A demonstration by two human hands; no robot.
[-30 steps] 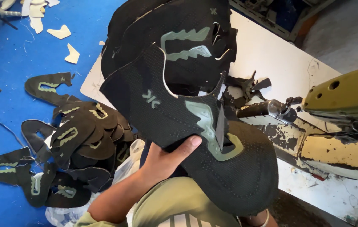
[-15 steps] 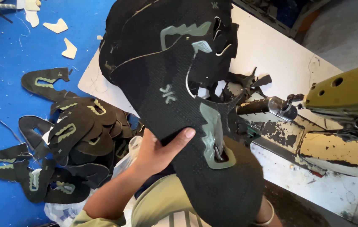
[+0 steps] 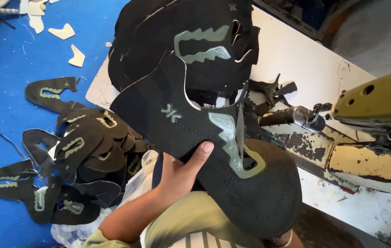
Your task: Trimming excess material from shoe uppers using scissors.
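Observation:
My left hand (image 3: 180, 173) grips a black knit shoe upper (image 3: 191, 131) from below, thumb pressed on its top face. The upper has a grey-green lace panel and a small pale logo, and it stretches from the table edge down to my lap. Only the wrist of my right hand (image 3: 286, 239), with a thin bangle, shows at the bottom; the hand itself is hidden under the upper. Behind the held piece, a stack of matching black uppers (image 3: 191, 41) lies on the white table (image 3: 305, 59).
An olive sewing machine (image 3: 379, 105) with a metal cylinder arm (image 3: 294, 117) stands at the right. A pile of black uppers (image 3: 89, 142) lies on the blue floor (image 3: 7, 128) at the left, with white scraps and a clear plastic bag (image 3: 133, 186) nearby.
The held upper has swung from nearly upright to a flatter slant, toe end down to the right. My left thumb has slid along its face. The stack behind shows more.

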